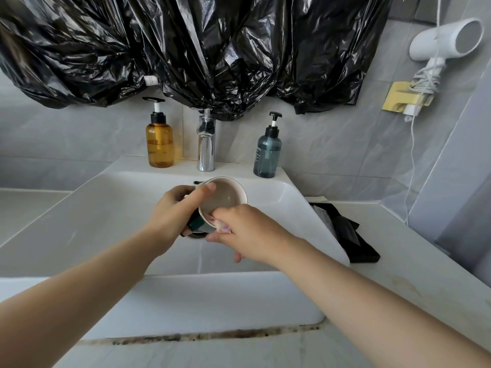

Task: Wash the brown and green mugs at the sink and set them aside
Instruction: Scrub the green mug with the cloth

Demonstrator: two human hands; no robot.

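**Green mug tipped over the basin, both hands on it**

The green mug (224,196) hangs over the sink (106,208), below the tap (206,147). It is steeply tilted: its long axis runs from base at lower left to mouth at upper right, pale inside facing up. Both forearms reach forward and meet at the mug. The left hand (172,211) grasps the body, thumb along the rim. The right hand (249,235) curls round the near rim, forefinger over the edge, thumb beneath.

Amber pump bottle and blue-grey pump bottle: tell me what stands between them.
In the head view, a chrome faucet stands between the amber pump bottle and the blue-grey pump bottle, on the sink's back ledge.
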